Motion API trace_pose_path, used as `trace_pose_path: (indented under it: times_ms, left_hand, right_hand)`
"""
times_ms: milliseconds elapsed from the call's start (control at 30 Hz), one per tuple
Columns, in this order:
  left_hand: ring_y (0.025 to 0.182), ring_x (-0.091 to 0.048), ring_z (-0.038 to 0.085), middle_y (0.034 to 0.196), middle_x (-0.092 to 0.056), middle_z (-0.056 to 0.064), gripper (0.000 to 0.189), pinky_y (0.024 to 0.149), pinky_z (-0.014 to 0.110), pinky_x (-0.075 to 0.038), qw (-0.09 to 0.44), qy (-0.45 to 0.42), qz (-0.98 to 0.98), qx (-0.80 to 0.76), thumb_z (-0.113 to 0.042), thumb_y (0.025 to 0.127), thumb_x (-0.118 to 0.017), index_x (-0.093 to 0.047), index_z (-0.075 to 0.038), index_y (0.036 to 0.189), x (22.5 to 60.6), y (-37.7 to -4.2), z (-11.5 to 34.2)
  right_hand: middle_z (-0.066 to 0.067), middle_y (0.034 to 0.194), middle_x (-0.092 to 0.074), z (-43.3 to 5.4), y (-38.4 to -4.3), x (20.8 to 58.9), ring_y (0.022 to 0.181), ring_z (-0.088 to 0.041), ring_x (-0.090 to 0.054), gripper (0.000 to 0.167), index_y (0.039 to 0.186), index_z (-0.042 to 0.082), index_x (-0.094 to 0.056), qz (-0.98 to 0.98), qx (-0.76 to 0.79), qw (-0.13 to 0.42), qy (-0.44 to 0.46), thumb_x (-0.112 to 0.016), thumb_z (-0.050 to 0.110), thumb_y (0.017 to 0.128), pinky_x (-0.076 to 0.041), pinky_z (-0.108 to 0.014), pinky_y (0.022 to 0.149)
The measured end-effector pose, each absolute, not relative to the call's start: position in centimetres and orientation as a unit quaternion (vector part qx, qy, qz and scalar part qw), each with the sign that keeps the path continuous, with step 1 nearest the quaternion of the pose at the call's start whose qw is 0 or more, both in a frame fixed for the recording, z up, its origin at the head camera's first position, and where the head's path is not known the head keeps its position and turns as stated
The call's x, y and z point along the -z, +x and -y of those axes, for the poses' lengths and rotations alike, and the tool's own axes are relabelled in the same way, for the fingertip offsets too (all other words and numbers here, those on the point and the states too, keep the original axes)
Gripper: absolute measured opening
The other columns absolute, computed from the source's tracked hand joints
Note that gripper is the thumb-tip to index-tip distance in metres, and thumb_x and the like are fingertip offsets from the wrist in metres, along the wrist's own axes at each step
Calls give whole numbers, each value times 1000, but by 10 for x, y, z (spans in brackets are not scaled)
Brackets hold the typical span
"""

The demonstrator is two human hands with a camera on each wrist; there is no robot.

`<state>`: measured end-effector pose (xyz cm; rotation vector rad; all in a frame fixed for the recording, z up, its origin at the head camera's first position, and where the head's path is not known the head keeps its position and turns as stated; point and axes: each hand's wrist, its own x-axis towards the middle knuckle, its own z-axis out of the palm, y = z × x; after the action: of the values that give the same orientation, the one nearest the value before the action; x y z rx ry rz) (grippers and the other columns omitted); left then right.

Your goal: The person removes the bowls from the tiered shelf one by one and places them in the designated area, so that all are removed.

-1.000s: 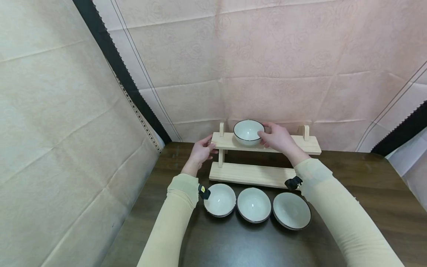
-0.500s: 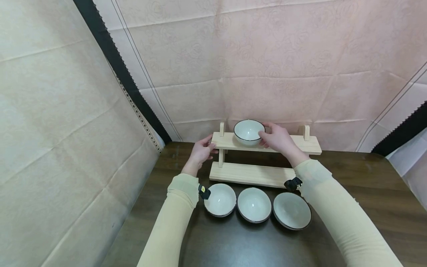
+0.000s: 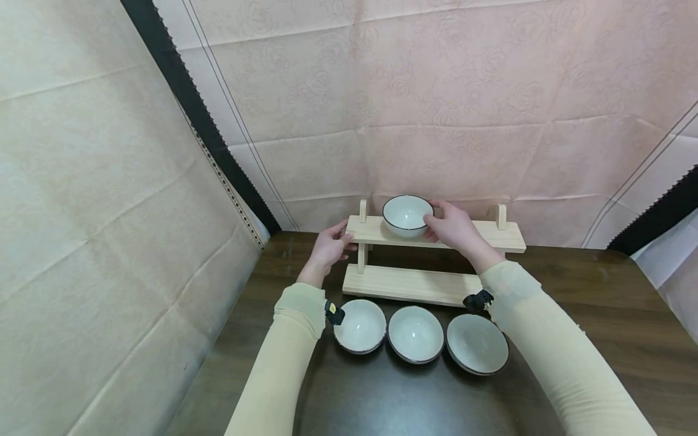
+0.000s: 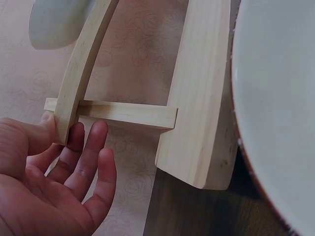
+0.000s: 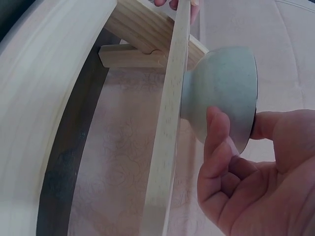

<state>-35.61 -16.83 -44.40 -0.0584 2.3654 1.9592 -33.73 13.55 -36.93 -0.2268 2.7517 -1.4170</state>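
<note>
A white bowl with a dark rim (image 3: pixel 405 214) sits on the upper board of a two-tier wooden shelf (image 3: pixel 411 284), toward its left end. My right hand (image 3: pixel 452 225) pinches the bowl's right side, thumb at the rim and fingers against the outer wall; in the right wrist view the bowl (image 5: pixel 226 88) has its foot against the board. My left hand (image 3: pixel 329 247) grips the left end of the upper board, thumb on one face and fingers on the other, as the left wrist view shows at the board's end (image 4: pixel 66 120).
In front of the shelf, three places in a row hold white bowls: left (image 3: pixel 360 327), middle (image 3: pixel 415 335) and right (image 3: pixel 477 344). Doubled rims hint at stacking. They stand on a dark wooden table (image 3: pixel 382 406). A patterned cloth (image 3: pixel 463 109) hangs behind.
Almost nothing differs. The bowl and my right hand have shifted very slightly to the right; my left hand stays on the board's end.
</note>
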Motion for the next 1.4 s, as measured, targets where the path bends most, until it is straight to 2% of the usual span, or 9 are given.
trace_pose_path:
  times_ms: [267, 533, 600, 667, 767, 867, 1033, 1267, 1400]
  left_hand:
    - [99, -75, 26, 118, -65, 9, 55, 84, 45, -58, 36, -20, -768, -639, -17, 109, -65, -50, -22, 162, 444, -356, 168]
    - [105, -75, 31, 124, -67, 11, 55, 79, 39, -58, 37, -17, -769, -638, -18, 110, -64, -50, -22, 163, 444, -356, 168]
    - [106, -75, 31, 125, -67, 12, 56, 78, 38, -58, 37, -17, -770, -637, -18, 110, -64, -49, -22, 163, 444, -356, 168]
    - [105, -75, 31, 125, -67, 12, 56, 78, 38, -58, 35, -18, -769, -638, -18, 110, -64, -49, -22, 163, 444, -356, 168]
    - [103, -75, 29, 124, -68, 11, 55, 82, 42, -59, 34, -20, -767, -640, -18, 110, -64, -50, -22, 162, 445, -356, 168]
    - [101, -75, 27, 124, -68, 12, 54, 88, 48, -59, 36, -21, -764, -644, -18, 110, -64, -51, -23, 162, 446, -356, 168]
    - [103, -75, 29, 126, -68, 12, 54, 89, 49, -58, 39, -20, -759, -649, -17, 109, -64, -51, -23, 162, 446, -355, 167]
    - [111, -73, 37, 128, -68, 13, 55, 93, 54, -57, 39, -18, -757, -652, -17, 109, -65, -50, -22, 162, 446, -355, 168]
    - [114, -71, 41, 128, -68, 13, 55, 84, 44, -59, 36, -17, -760, -649, -17, 110, -64, -50, -21, 162, 447, -355, 167]
  right_hand:
    - [-25, 110, -71, -135, -335, 374, 86, -25, -73, 58, 162, -4, -36, -865, 498, 20, -57, -48, 10, 107, -62, -31, 73]
    - [-27, 140, -56, -140, -327, 384, 85, -20, -72, 58, 162, -4, -35, -827, 558, 15, -61, -49, 7, 107, -60, -25, 74]
    - [-28, 136, -58, -142, -324, 386, 83, -17, -72, 57, 161, -6, -34, -820, 569, 13, -62, -49, 8, 108, -61, -25, 75]
    - [-28, 124, -66, -143, -321, 389, 80, -14, -72, 56, 160, -8, -35, -815, 576, 14, -59, -50, 9, 109, -60, -24, 74]
    - [-22, 102, -75, -146, -313, 392, 77, -12, -71, 57, 161, -7, -33, -807, 588, 22, -57, -50, 10, 109, -58, -22, 71]
    - [-13, 90, -76, -151, -304, 396, 74, -10, -69, 59, 163, -5, -31, -799, 597, 32, -59, -50, 10, 109, -53, -22, 67]
    - [-9, 88, -76, -162, -281, 402, 73, -10, -69, 60, 164, -3, -29, -785, 615, 40, -62, -50, 8, 109, -53, -23, 67]
    - [-13, 102, -75, -180, -253, 408, 78, -13, -71, 58, 163, -4, -30, -789, 608, 40, -82, -50, 8, 110, -56, -24, 71]
    - [-19, 103, -72, -193, -242, 419, 78, -19, -69, 56, 161, -4, -35, -807, 581, 24, -102, -53, 9, 110, -59, -30, 71]
